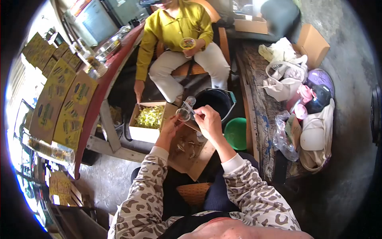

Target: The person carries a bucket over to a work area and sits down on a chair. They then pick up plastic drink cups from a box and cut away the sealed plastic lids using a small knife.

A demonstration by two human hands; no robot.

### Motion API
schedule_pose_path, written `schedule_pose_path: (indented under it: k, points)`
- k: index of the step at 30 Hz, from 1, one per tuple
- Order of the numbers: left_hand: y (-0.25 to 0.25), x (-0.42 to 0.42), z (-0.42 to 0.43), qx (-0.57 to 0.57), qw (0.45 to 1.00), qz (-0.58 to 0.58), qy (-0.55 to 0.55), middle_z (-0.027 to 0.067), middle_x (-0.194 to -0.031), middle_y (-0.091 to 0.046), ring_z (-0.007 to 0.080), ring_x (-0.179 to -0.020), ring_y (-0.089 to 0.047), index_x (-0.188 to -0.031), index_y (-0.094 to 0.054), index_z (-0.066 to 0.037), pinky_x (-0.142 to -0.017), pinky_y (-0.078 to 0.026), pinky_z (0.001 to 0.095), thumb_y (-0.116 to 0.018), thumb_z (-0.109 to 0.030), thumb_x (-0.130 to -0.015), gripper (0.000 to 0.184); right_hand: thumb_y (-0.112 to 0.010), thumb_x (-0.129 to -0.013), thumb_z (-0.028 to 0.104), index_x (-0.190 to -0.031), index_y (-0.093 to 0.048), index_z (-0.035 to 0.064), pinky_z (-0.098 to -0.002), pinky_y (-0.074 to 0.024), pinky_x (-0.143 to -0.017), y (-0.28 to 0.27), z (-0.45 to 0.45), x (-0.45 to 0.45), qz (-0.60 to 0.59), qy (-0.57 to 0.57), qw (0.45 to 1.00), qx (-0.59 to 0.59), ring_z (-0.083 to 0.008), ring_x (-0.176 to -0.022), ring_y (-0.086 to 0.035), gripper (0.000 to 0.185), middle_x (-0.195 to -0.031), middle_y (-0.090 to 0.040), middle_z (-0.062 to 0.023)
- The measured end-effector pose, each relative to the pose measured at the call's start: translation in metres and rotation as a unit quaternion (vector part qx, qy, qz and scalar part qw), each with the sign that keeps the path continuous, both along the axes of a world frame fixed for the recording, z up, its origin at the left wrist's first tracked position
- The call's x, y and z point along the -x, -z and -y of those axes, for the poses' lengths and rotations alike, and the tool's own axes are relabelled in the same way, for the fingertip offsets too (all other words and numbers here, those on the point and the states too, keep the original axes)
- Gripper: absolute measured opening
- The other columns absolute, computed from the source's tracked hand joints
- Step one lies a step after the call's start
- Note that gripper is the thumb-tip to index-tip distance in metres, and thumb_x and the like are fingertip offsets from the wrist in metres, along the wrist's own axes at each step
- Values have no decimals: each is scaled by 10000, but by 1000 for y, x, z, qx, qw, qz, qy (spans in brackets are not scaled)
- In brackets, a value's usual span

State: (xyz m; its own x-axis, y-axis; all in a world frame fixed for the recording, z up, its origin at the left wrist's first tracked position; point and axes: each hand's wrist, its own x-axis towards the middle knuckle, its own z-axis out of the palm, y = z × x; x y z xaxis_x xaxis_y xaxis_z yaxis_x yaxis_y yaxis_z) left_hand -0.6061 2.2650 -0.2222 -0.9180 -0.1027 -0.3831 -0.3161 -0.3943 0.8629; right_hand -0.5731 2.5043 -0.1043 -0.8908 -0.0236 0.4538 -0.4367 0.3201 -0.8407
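Head view: two bare hands meet over the boxes; the left hand (172,124) is at a clear cup (183,115), the right hand (207,119) just beside it.
Left fingers: curled narrow around the near side of the cup, its round mouth turned up toward the camera.
Right fingers: thumb and forefinger pinched together on a thin white strip (188,106); what it is made of, I cannot tell.
Strip and cup: the strip's long axis slants from the right fingertips up and leftward, over the cup's far side; whether it touches the rim is too small to tell. The right hand is nearer to the strip, the left to the cup.
White-sided box: left of the hands, this box (144,134) holds a heap of yellow-green pieces (149,116).
Brown box: below the hands, an open carton (195,169) with small pale scraps (192,153) inside.
Bucket and basin: a black bucket (217,103) stands beyond the right hand, a green basin (235,134) nearer; the bucket's inside is too dark to read.
Co-worker: the person opposite holds a cup of yellowish contents (188,43).
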Motion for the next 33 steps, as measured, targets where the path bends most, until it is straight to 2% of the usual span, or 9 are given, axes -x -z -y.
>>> schedule_pose_path:
  k: [6,11,14,18,19,22,25,28,33]
  points:
    - [-83,-82,73,95,989,-71,-89,46,-890,-640,146,-816,-650,-1029,-625,-28,-791,-587,306,-615,-225,-978,204,-725,-767,60,-850,-689,70,-409,-517,-656,-7,8,-11,-28,-28,999,-33,-305,-733,-655,91,-811,-639,-114]
    - [-139,-138,102,115,975,-132,-138,54,-992,-663,167,-924,-661,-1136,-618,-5,-893,-562,336,-594,-187,-984,238,-705,-779,29,-867,-685,39,-396,-492,-646,-4,12,-14,-48,-61,996,-44,-296,-695,-637,90,-790,-619,-127]
    - [-182,-169,112,137,959,-171,-181,68,-972,-670,177,-883,-674,-1135,-619,7,-869,-572,331,-592,-179,-985,241,-699,-788,14,-876,-676,3,-381,-503,-664,-7,14,-18,-28,-81,995,-58,-284,-721,-656,92,-798,-621,-125]
    - [-243,-213,142,169,912,-296,-226,83,-955,-667,185,-872,-663,-1028,-646,4,-827,-572,342,-570,-123,-985,154,-713,-780,13,-883,-671,5,-380,-511,-684,-8,18,-24,-28,-79,993,-77,-279,-745,-664,111,-825,-627,-121]
    - [-270,-226,138,189,889,-298,-290,88,-969,-670,183,-872,-660,-996,-648,7,-833,-564,337,-561,-114,-982,150,-715,-780,13,-887,-669,6,-380,-512,-687,-6,19,-24,-21,-78,994,-79,-277,-751,-664,117,-835,-627,-119]
    - [-317,-268,173,195,828,-366,-377,111,-1003,-688,217,-933,-685,-1110,-635,28,-854,-579,333,-549,-58,-967,188,-716,-781,13,-898,-667,9,-377,-512,-684,-1,20,-22,-24,-85,992,-93,-274,-749,-661,127,-837,-623,-115]
    - [-347,-313,218,305,749,-429,-403,136,-1017,-703,216,-897,-703,-1126,-642,42,-835,-596,322,-587,-64,-962,203,-715,-781,13,-899,-667,11,-378,-512,-680,1,21,-24,-27,-93,991,-97,-273,-743,-659,128,-832,-620,-114]
    - [-362,-341,247,279,737,-444,-427,149,-1002,-706,226,-891,-708,-1118,-644,48,-834,-603,319,-604,-70,-957,204,-714,-782,16,-899,-666,11,-383,-509,-674,3,23,-23,-31,-91,990,-100,-275,-737,-656,126,-831,-619,-114]
    - [-330,-351,298,152,744,-403,-511,154,-1001,-703,234,-898,-708,-1099,-644,65,-837,-608,322,-623,-56,-942,198,-713,-784,22,-894,-666,13,-388,-508,-681,4,27,-28,-39,-93,989,-105,-281,-736,-654,120,-828,-617,-114]
